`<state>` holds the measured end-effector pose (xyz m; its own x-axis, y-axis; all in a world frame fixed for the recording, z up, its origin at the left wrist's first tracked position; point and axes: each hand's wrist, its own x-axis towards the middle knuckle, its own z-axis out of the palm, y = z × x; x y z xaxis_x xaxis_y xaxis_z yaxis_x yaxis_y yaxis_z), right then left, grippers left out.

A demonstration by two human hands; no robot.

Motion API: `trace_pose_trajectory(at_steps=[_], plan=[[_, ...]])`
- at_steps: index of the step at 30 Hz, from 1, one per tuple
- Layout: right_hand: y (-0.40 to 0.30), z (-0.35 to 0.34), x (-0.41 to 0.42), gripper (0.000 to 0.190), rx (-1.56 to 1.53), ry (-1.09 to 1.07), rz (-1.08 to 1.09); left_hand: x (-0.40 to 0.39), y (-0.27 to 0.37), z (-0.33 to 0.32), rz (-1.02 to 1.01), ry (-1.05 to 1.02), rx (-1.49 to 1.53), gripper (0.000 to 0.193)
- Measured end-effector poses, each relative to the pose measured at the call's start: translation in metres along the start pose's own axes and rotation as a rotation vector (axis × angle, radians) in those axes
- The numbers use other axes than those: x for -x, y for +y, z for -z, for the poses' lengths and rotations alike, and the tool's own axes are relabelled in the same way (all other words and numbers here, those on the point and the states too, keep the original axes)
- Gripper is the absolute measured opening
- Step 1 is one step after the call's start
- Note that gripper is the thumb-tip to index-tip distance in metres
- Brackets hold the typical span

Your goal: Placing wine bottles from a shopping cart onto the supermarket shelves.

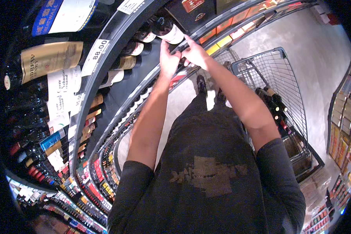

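Observation:
A dark wine bottle [163,25] with a white label stands near the front of a dark shelf. Both my hands reach to it, one on each side. The fingertips of my left hand [169,60] meet the label's lower left edge. My right hand [195,55] has its index finger at the label's right edge. My thumbs come together in front of the bottle, by the shelf's front rail [155,71]. Other bottles, among them one with a gold label [127,62], stand in a row left of my left hand.
A wire shopping cart [291,76] stands at my right, with several bottles [270,101] inside. Dark boxes [203,16] sit beside the wine bottle. An upper shelf edge with price tags [98,55] curves along the left. Stacked goods [340,125] line the far right.

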<state>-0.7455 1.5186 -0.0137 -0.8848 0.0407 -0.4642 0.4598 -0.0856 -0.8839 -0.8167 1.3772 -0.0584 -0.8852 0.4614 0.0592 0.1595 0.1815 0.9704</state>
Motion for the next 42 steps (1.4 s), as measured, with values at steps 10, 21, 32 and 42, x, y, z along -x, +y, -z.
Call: trace_pose_trajectory(at_steps=[10,21,32,42], plan=[[-0.001,0.007,-0.017,0.081,0.096,0.084,0.074,0.009,0.006,-0.008,0.037,0.078,-0.026,0.083],[0.036,0.032,0.045,0.062,-0.067,0.204,0.164,-0.019,0.017,0.005,0.053,-0.056,0.169,0.073],[0.24,0.06,0.241,0.036,-0.215,0.67,-0.322,-0.038,-0.029,-0.003,-0.006,0.039,0.177,0.045],[0.243,0.024,0.244,0.045,-0.324,0.772,-0.314,-0.041,-0.006,0.013,0.024,-0.106,-0.207,0.054]])
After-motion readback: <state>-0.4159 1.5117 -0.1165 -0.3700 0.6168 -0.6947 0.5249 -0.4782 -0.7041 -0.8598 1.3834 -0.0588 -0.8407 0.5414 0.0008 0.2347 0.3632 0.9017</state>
